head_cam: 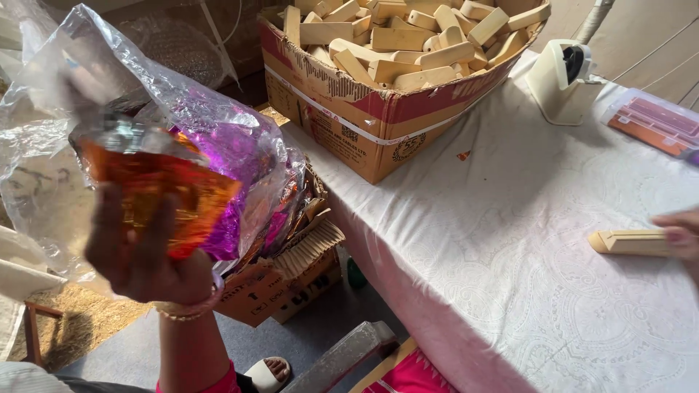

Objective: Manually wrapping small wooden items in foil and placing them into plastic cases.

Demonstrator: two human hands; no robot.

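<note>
I see a wide bare stretch of the white tablecloth [510,240] between the cardboard box of wooden blocks [378,80] at the far edge and the near edge, so a hand can pass there freely. The tape dispenser [561,80] and a flat plastic case [655,120] crowd the far right corner. On the left, the raised plastic bag of coloured foil [145,145] blocks the space above the smaller carton [291,269] on the floor.

Left hand [145,255] raised, fingers curled; right hand [681,233] rests flat.
</note>
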